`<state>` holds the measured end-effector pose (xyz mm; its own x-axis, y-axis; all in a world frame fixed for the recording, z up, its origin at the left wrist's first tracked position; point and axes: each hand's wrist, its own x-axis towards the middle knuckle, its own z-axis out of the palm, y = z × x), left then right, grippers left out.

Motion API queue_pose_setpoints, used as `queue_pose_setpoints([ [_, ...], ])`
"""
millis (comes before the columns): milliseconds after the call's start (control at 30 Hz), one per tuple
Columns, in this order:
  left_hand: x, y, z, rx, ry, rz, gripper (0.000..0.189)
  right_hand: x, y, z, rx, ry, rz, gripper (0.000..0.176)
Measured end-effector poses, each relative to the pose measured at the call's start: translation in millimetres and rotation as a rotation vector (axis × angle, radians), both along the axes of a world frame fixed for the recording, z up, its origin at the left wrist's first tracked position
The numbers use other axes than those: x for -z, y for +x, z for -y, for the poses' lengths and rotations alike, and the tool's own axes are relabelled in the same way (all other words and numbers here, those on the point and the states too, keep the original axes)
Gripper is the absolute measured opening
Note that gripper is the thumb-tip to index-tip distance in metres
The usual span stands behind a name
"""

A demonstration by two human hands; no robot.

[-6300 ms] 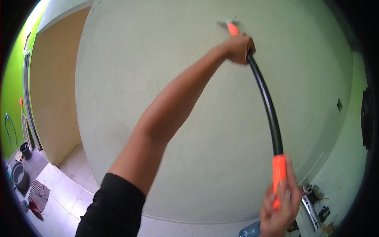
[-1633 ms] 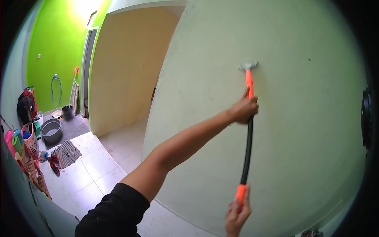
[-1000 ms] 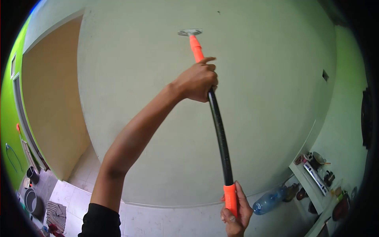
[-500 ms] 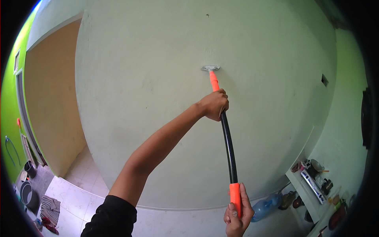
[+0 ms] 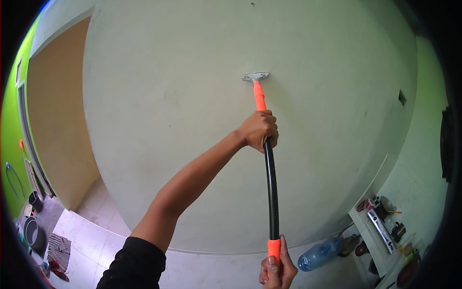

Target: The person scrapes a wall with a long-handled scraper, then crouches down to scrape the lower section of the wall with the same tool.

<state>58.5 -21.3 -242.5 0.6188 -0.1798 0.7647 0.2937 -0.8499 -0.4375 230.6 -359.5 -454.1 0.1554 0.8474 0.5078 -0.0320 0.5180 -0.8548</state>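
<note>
A long-handled scraper point(image 5: 272, 188) with a black shaft, orange end pieces and a flat metal head point(image 5: 255, 76) points up along the pale wall point(image 5: 183, 72). My left hand point(image 5: 260, 130) wraps round the upper shaft, just below the orange neck point(image 5: 259, 96). Lower down, my right hand point(image 5: 279, 269) closes on the orange grip point(image 5: 274, 248) at the bottom end, its thumb lying along the front. The metal head overlaps the wall in this view, slightly tilted, with a faint shadow to its right.
At the lower right, a shelf point(image 5: 382, 262) carries a stove point(image 5: 381, 229) and a pan point(image 5: 386, 204). A blue plastic bottle point(image 5: 313, 257) lies on the floor below. To the left are a doorway point(image 5: 60, 115), a grey bucket point(image 5: 32, 233) and a striped cloth point(image 5: 58, 250).
The scraper's lower end and my right hand have swung left and down. Its head now sits slightly higher in view and tilts differently. Both hands keep their grip, and the view has shifted a little.
</note>
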Motion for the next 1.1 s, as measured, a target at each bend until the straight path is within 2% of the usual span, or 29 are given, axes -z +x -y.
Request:
queue_pose_setpoints([
  [67, -7, 3, -1, 0.115, 0.019, -0.002, 0.026, -22, 4, 13, -0.024, -0.062, -0.065, 0.054],
  [100, -6, 2, 0, 0.098, 0.017, -0.008, 0.026, -36, 4, 21, -0.038, -0.107, -0.111, 0.053],
  [267, 13, 3, -8, 0.026, 0.081, -0.024, 0.021, 16, 1, -9, -0.074, -0.126, -0.125, 0.054],
  [300, 15, 4, -5, 0.079, 0.078, -0.026, 0.021, 18, -2, -3, -0.089, -0.125, -0.140, 0.054],
  [433, 13, 1, -3, 0.017, 0.019, -0.087, 0.021, 12, -5, 5, -0.071, -0.111, -0.143, 0.054],
  [533, 24, 2, -6, 0.000, 0.036, -0.076, 0.021, -6, -1, 3, -0.039, -0.220, -0.155, 0.061],
  [633, 43, 8, -21, -0.074, 0.082, -0.077, 0.023, 62, 10, -48, -0.053, -0.155, -0.125, 0.057],
  [700, 59, 10, -23, -0.033, 0.076, -0.086, 0.024, 80, 17, -50, -0.032, -0.175, -0.081, 0.054],
  [800, 51, 9, -19, -0.047, 0.076, -0.094, 0.024, 54, 11, -27, -0.056, -0.172, -0.117, 0.053],
  [933, -6, 10, -21, 0.007, 0.124, -0.016, 0.019, 8, 2, -40, -0.018, -0.083, -0.063, 0.056],
  [1000, -19, 12, -17, -0.068, 0.067, -0.024, 0.020, -7, 7, -35, -0.029, -0.109, -0.067, 0.055],
  [1100, -7, 20, -12, -0.010, 0.037, 0.008, 0.023, -17, 14, -15, -0.003, -0.159, -0.042, 0.054],
])
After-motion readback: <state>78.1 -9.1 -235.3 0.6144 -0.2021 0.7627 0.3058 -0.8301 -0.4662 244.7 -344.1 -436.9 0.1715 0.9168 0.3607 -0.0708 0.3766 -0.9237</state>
